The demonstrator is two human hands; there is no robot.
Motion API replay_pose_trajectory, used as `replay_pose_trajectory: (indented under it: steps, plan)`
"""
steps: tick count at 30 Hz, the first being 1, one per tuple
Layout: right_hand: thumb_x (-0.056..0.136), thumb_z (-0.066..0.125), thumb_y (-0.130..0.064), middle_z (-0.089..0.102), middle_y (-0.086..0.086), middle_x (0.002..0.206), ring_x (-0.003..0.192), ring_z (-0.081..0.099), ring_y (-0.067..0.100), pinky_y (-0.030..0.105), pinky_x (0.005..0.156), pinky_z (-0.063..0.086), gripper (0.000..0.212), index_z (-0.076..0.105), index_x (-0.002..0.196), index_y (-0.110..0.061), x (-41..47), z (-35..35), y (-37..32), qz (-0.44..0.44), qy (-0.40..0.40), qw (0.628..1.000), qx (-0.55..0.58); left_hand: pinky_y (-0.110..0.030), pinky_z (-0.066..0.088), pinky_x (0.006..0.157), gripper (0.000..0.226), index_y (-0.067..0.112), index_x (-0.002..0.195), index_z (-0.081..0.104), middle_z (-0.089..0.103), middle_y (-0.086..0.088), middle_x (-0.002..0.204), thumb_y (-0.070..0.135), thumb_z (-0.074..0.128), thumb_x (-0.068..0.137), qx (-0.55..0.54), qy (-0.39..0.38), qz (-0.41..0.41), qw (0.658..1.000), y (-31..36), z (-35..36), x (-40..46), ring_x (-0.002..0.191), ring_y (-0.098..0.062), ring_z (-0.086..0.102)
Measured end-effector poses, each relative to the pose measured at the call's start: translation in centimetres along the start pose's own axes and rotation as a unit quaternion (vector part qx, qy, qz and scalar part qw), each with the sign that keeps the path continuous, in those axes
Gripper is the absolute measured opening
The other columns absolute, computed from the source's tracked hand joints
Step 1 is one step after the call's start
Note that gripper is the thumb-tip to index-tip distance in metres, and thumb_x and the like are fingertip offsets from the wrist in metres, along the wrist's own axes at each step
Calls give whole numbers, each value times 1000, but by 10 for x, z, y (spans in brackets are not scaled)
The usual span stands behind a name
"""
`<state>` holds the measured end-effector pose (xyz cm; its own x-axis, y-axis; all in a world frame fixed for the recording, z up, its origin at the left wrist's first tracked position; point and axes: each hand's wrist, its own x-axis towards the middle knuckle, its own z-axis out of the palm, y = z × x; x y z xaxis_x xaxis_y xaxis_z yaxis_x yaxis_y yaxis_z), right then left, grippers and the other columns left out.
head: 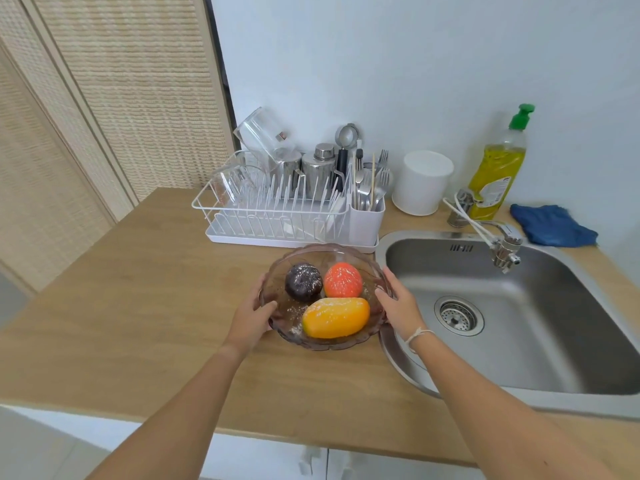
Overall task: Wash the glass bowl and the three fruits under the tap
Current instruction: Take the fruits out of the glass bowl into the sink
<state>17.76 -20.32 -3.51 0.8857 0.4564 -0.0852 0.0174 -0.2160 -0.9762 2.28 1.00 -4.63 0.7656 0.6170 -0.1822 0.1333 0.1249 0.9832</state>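
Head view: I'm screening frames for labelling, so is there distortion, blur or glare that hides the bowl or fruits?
Head view: wide-angle bending curves the counter edge and sink; light is soft and even, shadows faint; the glass bowl and its three fruits, dark, orange-red and yellow, read clearly without hiding glare; left hand and right hand are only slightly soft.

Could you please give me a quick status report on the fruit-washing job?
Left hand and right hand grip glass bowl rim. Three fruits inside, bowl on counter. Tap not running, sink unobstructed.
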Motion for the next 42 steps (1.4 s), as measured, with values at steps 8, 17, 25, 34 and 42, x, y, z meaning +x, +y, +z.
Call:
replay_pose_trajectory:
  steps: [8,17,25,34,42]
  plan:
    - [93,47,-6,41,-1,145,130,42,14,36,111,35,54,31,143,-18,-14,-39,7,6,52,998,26,-54,50,91,64,28,144,33,67,-2,106,-3,49,91,-4,-55,3,998,8,33,2,87,-21,63]
    - [94,46,-7,54,2,128,114,55,19,22,82,54,51,35,141,-22,-25,-142,39,28,117,991,64,-48,50,93,63,35,140,34,67,1,113,-3,48,92,-14,-144,-4,989,11,141,-2,100,-20,62]
    - [93,49,-8,50,4,138,121,53,27,51,100,45,54,34,141,-25,6,-218,85,71,97,986,112,-41,55,80,62,34,137,37,64,-4,105,-7,43,92,28,-134,-29,990,3,229,12,70,-14,64]
    - [93,50,-8,53,-3,132,115,57,28,38,80,57,56,34,140,-34,36,-268,124,108,42,986,117,-40,51,88,78,27,147,25,59,-8,127,-11,46,83,120,-90,-106,983,-21,292,25,106,-27,61]
    - [90,52,-6,42,-1,145,128,46,25,54,98,45,64,28,142,-35,52,-271,150,161,-7,983,92,-27,53,58,76,25,146,27,52,-6,104,-18,38,84,103,-28,-164,981,-39,305,36,82,-29,56]
